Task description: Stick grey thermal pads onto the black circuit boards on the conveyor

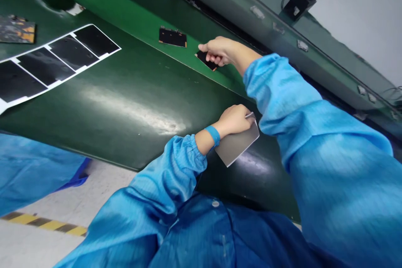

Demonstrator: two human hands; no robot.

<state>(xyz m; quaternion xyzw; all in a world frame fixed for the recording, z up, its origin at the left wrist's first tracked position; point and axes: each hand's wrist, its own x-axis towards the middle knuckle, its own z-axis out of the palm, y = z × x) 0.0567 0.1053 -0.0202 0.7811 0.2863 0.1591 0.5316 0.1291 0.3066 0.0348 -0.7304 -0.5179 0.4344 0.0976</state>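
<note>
My right hand [220, 51] reaches out to the green conveyor belt [138, 21] and its curled fingers close on a small black panel [205, 60] with an orange edge. Close to my body, my left hand [235, 119] is closed on the top edge of a flat grey metal plate [236, 145] resting on the dark green table [125, 96]. A blue band circles my left wrist. Both arms wear blue sleeves.
Another black panel [172, 37] lies on the belt just left of my right hand. A white sheet with black rectangles [53, 60] lies at the table's left. Another person's blue sleeve [28, 171] is at the lower left. A metal rail [276, 16] runs beyond the belt.
</note>
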